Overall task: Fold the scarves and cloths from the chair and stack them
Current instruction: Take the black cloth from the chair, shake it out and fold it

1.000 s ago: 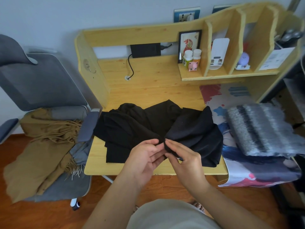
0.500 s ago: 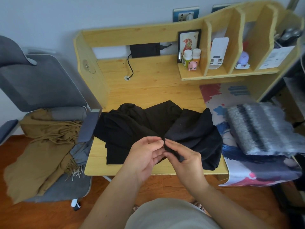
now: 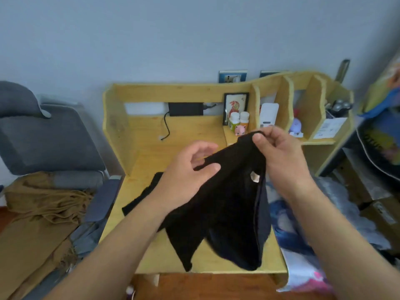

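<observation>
We have one view, worn on the head, looking forward and down, close over both hands, the wooden desk (image 3: 173,135) just beyond them.

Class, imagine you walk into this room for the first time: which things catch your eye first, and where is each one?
First, the black cloth held up over the yellow wooden desk in the middle: the right hand pinches its top edge, the left hand grips it lower down. Next, the mustard-brown scarf draped over the grey chair on the left.
</observation>
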`<control>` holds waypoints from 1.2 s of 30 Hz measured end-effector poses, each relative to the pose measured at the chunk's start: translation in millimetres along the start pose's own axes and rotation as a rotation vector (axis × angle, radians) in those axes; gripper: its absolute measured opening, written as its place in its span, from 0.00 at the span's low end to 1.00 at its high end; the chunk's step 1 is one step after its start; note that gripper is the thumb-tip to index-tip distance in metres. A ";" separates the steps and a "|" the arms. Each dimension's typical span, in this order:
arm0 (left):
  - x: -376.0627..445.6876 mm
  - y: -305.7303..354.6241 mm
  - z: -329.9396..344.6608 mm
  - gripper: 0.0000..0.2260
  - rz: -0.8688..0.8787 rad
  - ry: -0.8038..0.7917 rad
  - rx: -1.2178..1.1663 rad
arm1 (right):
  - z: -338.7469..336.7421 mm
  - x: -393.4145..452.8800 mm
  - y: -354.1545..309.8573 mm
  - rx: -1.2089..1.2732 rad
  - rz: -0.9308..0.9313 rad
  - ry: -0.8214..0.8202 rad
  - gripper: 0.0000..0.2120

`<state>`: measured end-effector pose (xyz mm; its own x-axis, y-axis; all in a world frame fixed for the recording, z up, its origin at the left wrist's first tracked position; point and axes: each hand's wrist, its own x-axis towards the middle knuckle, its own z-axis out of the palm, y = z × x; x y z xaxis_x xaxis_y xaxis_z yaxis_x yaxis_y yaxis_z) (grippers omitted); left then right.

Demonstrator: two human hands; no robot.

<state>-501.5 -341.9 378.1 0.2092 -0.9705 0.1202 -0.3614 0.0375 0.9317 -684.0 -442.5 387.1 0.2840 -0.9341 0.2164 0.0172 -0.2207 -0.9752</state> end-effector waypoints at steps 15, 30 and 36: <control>114.5 216.4 -40.5 0.10 0.476 -0.164 -0.110 | -37.7 118.5 -268.9 -0.225 -0.464 -0.194 0.07; 140.8 57.8 -80.9 0.11 0.068 0.128 0.267 | -73.5 153.2 -240.3 -0.300 -0.480 0.329 0.07; 132.4 22.5 -102.6 0.11 0.075 0.010 0.231 | -62.8 162.9 -224.1 -0.378 -0.442 0.392 0.07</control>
<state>-388.7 -445.0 450.2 0.1829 -0.9645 0.1905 -0.5746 0.0523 0.8168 -701.8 -562.8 643.8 -0.0405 -0.7510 0.6590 -0.3034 -0.6192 -0.7242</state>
